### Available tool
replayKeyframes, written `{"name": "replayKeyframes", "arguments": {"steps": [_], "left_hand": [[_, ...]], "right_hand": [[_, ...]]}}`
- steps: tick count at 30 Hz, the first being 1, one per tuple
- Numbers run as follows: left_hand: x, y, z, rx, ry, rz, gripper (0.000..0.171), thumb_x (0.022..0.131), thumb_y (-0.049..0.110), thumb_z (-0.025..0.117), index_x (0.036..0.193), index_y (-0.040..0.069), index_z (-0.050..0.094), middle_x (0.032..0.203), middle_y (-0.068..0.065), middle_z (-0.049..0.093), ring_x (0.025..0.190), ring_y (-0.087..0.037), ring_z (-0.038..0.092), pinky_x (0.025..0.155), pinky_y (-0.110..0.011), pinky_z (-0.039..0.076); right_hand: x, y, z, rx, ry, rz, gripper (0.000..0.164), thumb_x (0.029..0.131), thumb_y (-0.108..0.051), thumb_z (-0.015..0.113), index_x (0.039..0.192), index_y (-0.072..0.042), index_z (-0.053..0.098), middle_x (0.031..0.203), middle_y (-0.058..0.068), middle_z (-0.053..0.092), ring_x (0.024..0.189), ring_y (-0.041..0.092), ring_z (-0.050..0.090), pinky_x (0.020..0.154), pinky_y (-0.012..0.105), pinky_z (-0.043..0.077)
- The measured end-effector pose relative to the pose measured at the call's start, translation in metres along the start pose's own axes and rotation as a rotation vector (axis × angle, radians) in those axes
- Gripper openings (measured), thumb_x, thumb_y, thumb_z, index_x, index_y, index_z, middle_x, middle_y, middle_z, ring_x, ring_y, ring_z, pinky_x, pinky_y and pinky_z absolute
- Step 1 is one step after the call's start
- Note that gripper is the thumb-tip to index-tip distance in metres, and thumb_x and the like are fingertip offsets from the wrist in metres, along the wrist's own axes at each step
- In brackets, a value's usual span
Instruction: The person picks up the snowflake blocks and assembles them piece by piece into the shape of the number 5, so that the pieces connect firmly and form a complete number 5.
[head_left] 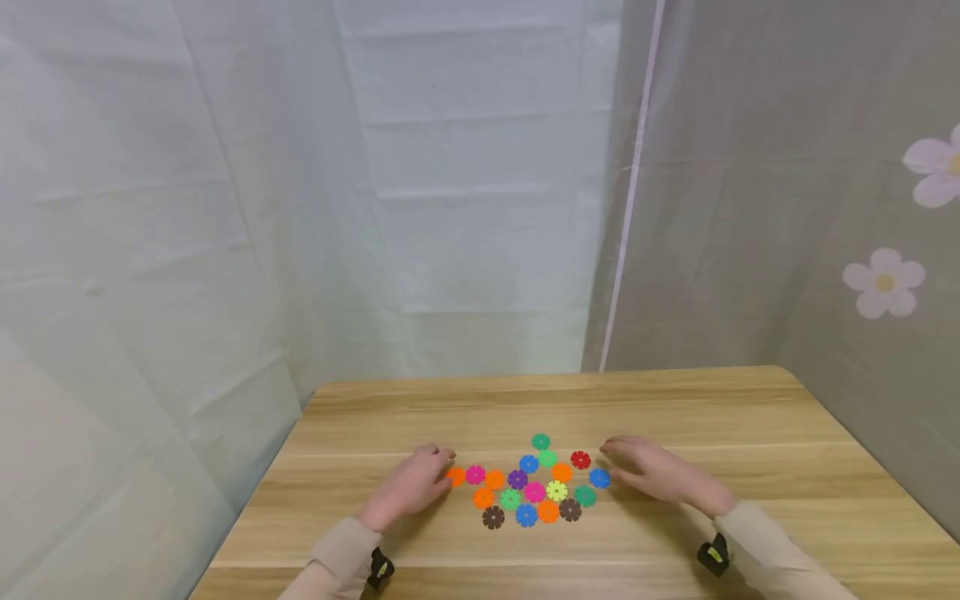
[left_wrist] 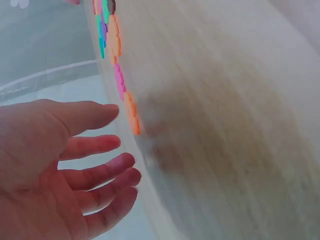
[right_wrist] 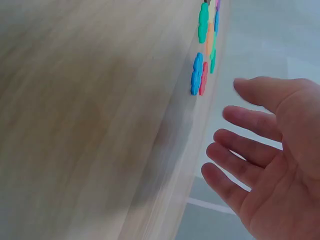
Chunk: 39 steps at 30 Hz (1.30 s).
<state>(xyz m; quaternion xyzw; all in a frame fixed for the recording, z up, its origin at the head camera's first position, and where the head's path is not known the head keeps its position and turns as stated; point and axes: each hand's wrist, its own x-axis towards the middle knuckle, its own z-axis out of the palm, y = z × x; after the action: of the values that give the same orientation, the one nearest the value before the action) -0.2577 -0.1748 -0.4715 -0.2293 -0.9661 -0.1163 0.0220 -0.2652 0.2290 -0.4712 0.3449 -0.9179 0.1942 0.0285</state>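
Your left hand [head_left: 412, 485] has its fingers loosely spread just beside the orange disc [head_left: 457, 477] at the left end of the flat group of colourful notched discs [head_left: 535, 492] on the wooden table [head_left: 375, 417]. Your right hand [head_left: 663, 471], fingers likewise parted, is just beside the blue disc [head_left: 600, 478] and near the red disc [head_left: 581, 460].

Curtains [head_left: 480, 208] around a wooden table [head_left: 675, 408] suggest a screened-off booth.

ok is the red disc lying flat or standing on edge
Flat on the table: the red disc shows its round face in the head view, thin in the right wrist view.
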Motion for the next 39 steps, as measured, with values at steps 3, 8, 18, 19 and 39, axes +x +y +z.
{"name": "replayKeyframes", "arguments": {"steps": [3,8,18,19,39], "left_hand": [[0.002,0.001,0.001,-0.022,-0.014,0.001,0.035,0.087,0.018,0.068,0.117,-0.001,0.062,0.109,-0.015,0.064,0.098,-0.028,0.061,0.088,-0.045,0.052],[0.005,0.003,0.0,-0.071,-0.036,-0.017,0.026,0.088,0.02,0.07,0.106,0.003,0.062,0.096,-0.008,0.061,0.083,-0.019,0.054,0.073,-0.038,0.05],[0.008,0.004,0.005,-0.097,-0.001,-0.005,0.021,0.086,0.019,0.072,0.099,0.007,0.06,0.088,-0.004,0.058,0.077,-0.015,0.048,0.066,-0.032,0.043],[0.008,0.003,0.005,-0.096,0.0,-0.004,0.021,0.086,0.018,0.072,0.098,0.007,0.06,0.088,-0.003,0.057,0.076,-0.015,0.047,0.066,-0.031,0.043],[0.015,-0.002,0.012,-0.353,-0.006,0.003,0.016,0.088,-0.005,0.062,0.098,0.002,0.051,0.076,-0.003,0.051,0.069,-0.014,0.045,0.06,-0.025,0.04]], "right_hand": [[0.004,-0.001,0.002,-0.035,0.008,-0.025,0.032,0.09,-0.015,0.066,0.116,0.002,0.064,0.119,0.018,0.064,0.111,0.036,0.06,0.094,0.052,0.049],[0.009,-0.003,0.006,-0.044,-0.013,-0.01,0.027,0.086,-0.014,0.07,0.109,-0.001,0.068,0.105,0.011,0.068,0.095,0.024,0.063,0.082,0.037,0.055],[0.016,-0.008,0.013,0.034,-0.064,0.073,0.023,0.086,-0.024,0.072,0.101,-0.008,0.066,0.091,0.0,0.06,0.079,0.007,0.053,0.067,0.022,0.049],[0.016,-0.009,0.014,0.034,-0.067,0.077,0.022,0.086,-0.024,0.072,0.1,-0.008,0.066,0.091,-0.001,0.06,0.079,0.008,0.053,0.068,0.022,0.049],[0.02,-0.01,0.017,0.129,-0.046,0.052,0.018,0.086,-0.006,0.07,0.094,-0.011,0.055,0.086,-0.004,0.059,0.076,0.005,0.051,0.067,0.021,0.049]]}}
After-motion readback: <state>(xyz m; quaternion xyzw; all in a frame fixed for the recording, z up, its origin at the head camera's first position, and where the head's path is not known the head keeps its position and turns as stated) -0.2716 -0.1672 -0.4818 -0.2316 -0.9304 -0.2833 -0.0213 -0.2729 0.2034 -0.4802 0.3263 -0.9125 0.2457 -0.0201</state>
